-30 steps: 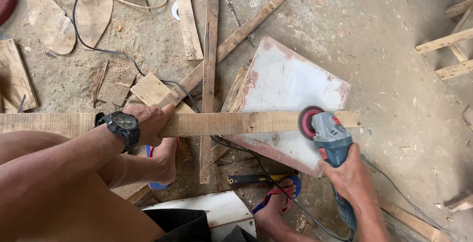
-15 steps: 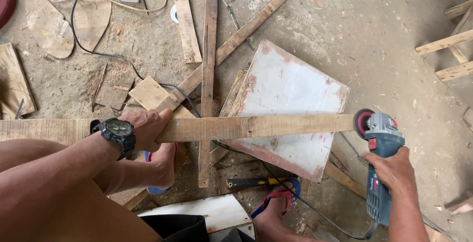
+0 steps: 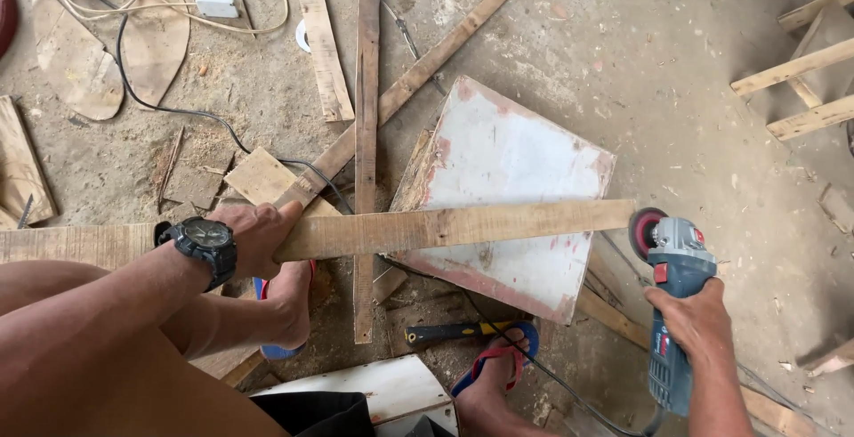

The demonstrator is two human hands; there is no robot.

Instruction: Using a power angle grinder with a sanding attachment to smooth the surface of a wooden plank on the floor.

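Nearest, the right hand (image 3: pixel 703 321) is wrapped tight around the body of a blue-and-grey angle grinder (image 3: pixel 673 303), its red disc just off the free end of a long pale wooden plank (image 3: pixel 454 228). The left hand (image 3: pixel 258 232), wearing a black wristwatch (image 3: pixel 206 239), clamps down on that plank, apparently to steady it. Beyond lies a white, red-edged board (image 3: pixel 516 170) on the dusty floor (image 3: pixel 676 90).

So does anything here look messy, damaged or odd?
Yes: the white square board on the floor has worn, reddish chipped edges, loose wooden strips lie crisscrossed, and a black cable snakes through the sawdust.
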